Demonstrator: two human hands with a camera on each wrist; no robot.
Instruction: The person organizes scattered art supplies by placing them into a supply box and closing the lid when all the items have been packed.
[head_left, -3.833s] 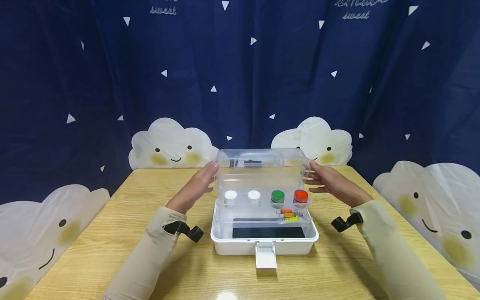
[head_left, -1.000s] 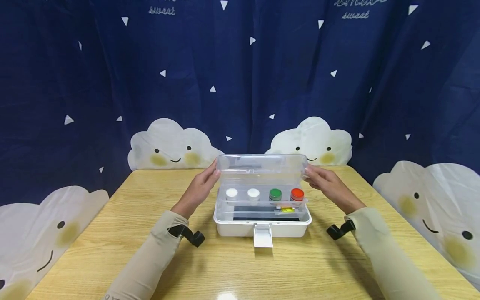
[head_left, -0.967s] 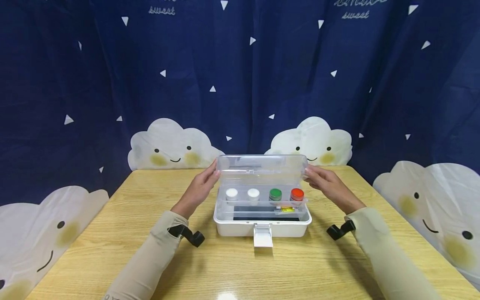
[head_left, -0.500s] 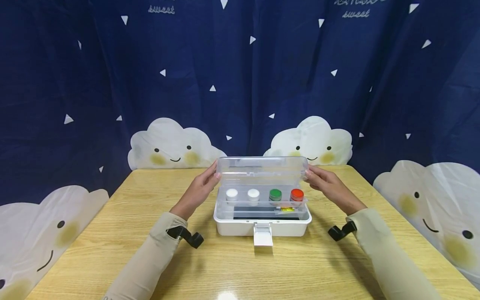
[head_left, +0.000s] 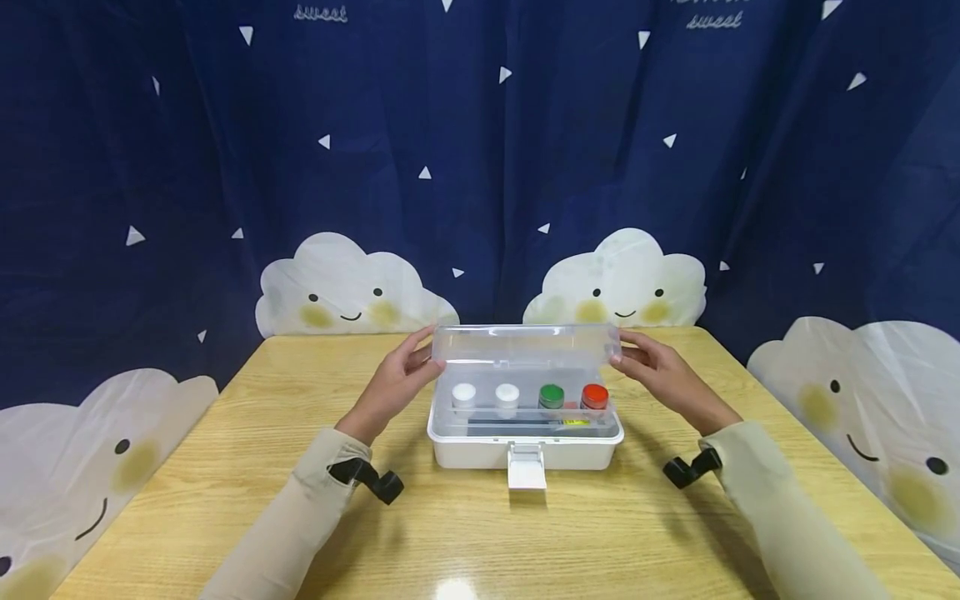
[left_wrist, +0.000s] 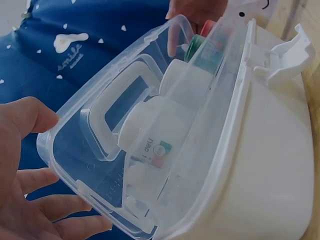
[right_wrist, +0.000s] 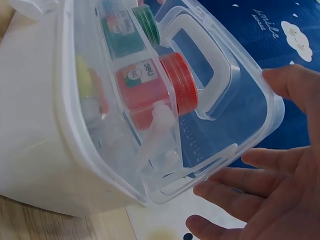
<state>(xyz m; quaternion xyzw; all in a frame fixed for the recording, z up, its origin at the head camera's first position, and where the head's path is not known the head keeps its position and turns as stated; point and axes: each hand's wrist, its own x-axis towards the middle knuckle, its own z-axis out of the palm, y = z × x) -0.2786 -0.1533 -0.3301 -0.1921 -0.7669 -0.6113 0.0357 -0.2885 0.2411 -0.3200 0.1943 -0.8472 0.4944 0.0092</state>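
Observation:
A white storage box [head_left: 480,454] stands on the table with its hinged clear lid [head_left: 525,342] raised and tilted over the back. My left hand [head_left: 393,379] holds the lid's left end; in the left wrist view the thumb touches the rim and the other fingers lie spread along the edge. At the right end, my right hand [head_left: 656,372] holds it likewise between thumb and fingers. On the clear inner tray sit two white-capped jars [head_left: 463,393], a green-capped jar [head_left: 551,394] and a red-capped jar [head_left: 595,394]. A yellow-labelled item [head_left: 576,422] lies in front of them.
The box's white latch [head_left: 527,468] hangs down at the front. A pale handle [left_wrist: 117,97] shows in the lid in the left wrist view. Behind the wooden table [head_left: 480,533] hangs a dark blue curtain [head_left: 390,108] with cloud faces.
Since the oldest frame, the box has shifted back and the lid has tipped lower, covering more of the tray front. Both hands have come down slightly with the lid over the last second.

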